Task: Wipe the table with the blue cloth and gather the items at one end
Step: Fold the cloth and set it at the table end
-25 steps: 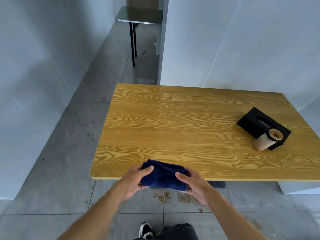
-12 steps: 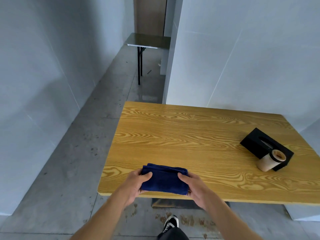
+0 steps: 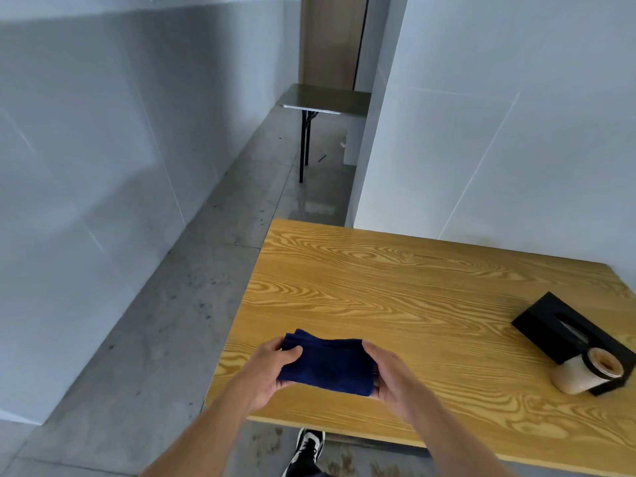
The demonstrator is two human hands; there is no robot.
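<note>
- Head view: the cloth [image 3: 327,368] is dark blue, folded into a thick rectangle with layered edges showing at its far left corner.
- It sits over the table [image 3: 413,287] near the front left edge, perhaps lifted slightly; contact is hard to judge.
- Left hand [image 3: 272,371] pinches its left end, thumb on top.
- Right hand [image 3: 392,376] grips its right end.
- A black box [image 3: 564,333] and a tipped cup [image 3: 585,371] touch at the right end.

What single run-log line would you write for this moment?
phase: cloth prep | left hand + right hand: gripping folded blue cloth above table | tissue box, tipped cup: right end | wiping: not started
</note>
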